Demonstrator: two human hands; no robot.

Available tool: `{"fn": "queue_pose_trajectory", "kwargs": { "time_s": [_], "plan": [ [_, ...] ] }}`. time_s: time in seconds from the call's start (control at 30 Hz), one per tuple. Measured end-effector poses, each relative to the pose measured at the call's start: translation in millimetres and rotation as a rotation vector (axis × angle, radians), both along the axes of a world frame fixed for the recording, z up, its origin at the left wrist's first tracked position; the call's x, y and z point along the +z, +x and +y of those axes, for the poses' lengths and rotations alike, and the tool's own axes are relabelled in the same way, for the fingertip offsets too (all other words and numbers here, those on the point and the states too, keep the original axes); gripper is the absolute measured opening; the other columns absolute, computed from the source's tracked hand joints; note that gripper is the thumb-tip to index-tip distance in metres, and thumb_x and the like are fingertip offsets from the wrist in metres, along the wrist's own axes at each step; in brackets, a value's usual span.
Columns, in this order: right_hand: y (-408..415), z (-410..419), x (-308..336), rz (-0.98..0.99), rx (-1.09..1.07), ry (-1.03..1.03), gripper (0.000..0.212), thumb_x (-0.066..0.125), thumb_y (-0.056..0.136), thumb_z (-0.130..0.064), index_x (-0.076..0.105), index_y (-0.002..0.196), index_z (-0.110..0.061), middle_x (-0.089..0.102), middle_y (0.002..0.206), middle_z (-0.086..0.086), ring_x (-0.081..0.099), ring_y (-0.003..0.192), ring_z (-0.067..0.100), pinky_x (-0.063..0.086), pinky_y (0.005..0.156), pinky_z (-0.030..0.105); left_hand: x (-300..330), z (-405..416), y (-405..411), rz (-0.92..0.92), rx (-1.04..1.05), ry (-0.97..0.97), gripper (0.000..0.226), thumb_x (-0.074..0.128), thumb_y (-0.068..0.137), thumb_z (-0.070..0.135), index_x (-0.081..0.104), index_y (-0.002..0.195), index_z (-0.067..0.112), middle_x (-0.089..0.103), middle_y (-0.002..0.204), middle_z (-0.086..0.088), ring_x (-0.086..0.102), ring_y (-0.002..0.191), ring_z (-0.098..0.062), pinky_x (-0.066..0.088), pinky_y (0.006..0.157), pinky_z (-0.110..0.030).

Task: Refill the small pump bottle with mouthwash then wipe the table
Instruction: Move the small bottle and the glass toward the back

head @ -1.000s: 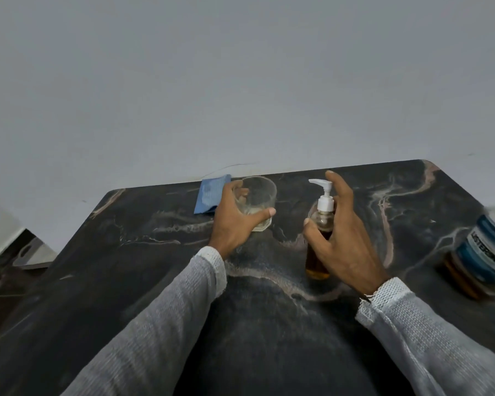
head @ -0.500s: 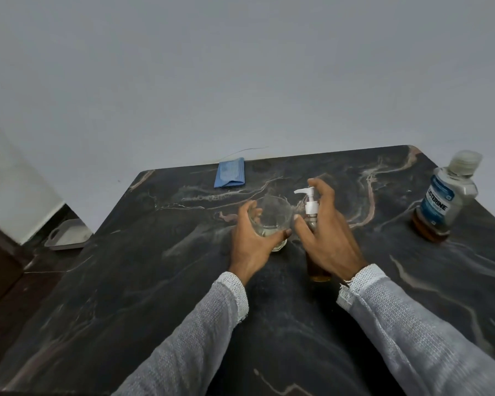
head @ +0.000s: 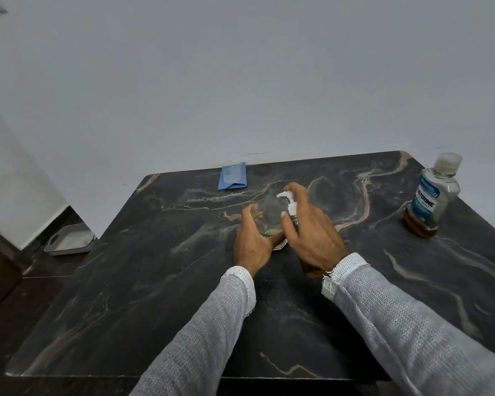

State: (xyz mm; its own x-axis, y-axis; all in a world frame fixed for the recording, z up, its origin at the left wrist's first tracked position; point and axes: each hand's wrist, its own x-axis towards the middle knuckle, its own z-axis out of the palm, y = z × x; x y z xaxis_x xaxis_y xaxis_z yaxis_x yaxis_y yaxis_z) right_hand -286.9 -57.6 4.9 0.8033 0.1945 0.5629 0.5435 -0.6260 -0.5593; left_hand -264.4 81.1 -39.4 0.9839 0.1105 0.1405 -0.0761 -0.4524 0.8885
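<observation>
Pump bottle (head: 292, 212) stands mid-table, right hand (head: 312, 235) curled round it, a finger atop the pump. Left hand (head: 253, 241) grips a glass (head: 270, 217) touching it. Squirt could miss the glass, messing up the table (head: 155, 281). Mouthwash bottle (head: 429, 200) sits at the right edge, cloth (head: 232, 176) at the far edge.

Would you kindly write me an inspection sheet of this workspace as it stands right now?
Surface: dark marble table, veined.
Job's things: pump bottle with amber liquid, upright; mouthwash bottle far right, capped, a little amber liquid at its bottom; folded blue cloth at the far edge.
Clutter: clear glass beside the pump bottle.
Hands: left hand grips the glass; right hand grips the pump bottle.
Cables: nothing seen.
Surroundings: plain wall; white tray on the floor, left.
</observation>
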Motion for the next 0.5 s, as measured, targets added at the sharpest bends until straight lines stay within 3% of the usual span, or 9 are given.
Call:
{"fn": "queue_pose_trajectory", "kwargs": {
  "time_s": [0.17, 0.37, 0.5],
  "plan": [
    [3.5, 1.2, -1.7, -0.022, -0.019, -0.021, 0.032, 0.042, 0.097, -0.025, 0.028, 0.126, -0.028, 0.055, 0.080, -0.009, 0.055, 0.063, 0.005, 0.040, 0.059, 0.023, -2.9, 0.6, 2.4, 0.008, 0.005, 0.033, 0.103, 0.080, 0.058, 0.058, 0.027, 0.142, 0.028, 0.054, 0.136, 0.003, 0.054, 0.120, -0.016, 0.042, 0.097, -0.031],
    [9.5, 1.4, -5.1, -0.012, -0.060, -0.032, 0.020, 0.040, 0.099, -0.026, 0.030, 0.116, -0.025, 0.052, 0.077, -0.012, 0.053, 0.061, 0.002, 0.032, 0.052, 0.013, -6.4, 0.9, 4.5, -0.008, 0.013, 0.036, 0.103, 0.084, 0.060, 0.053, 0.028, 0.142, 0.026, 0.055, 0.135, 0.002, 0.054, 0.120, -0.016, 0.043, 0.098, -0.030],
    [8.9, -2.0, -7.7, -0.019, -0.079, -0.003, 0.026, 0.041, 0.097, -0.026, 0.031, 0.121, -0.026, 0.058, 0.080, -0.005, 0.056, 0.062, 0.008, 0.041, 0.055, 0.026, -7.4, 1.0, 4.7, -0.022, 0.013, 0.038, 0.103, 0.084, 0.059, 0.054, 0.028, 0.141, 0.027, 0.056, 0.133, 0.004, 0.055, 0.119, -0.014, 0.046, 0.101, -0.035]
  ]
}}
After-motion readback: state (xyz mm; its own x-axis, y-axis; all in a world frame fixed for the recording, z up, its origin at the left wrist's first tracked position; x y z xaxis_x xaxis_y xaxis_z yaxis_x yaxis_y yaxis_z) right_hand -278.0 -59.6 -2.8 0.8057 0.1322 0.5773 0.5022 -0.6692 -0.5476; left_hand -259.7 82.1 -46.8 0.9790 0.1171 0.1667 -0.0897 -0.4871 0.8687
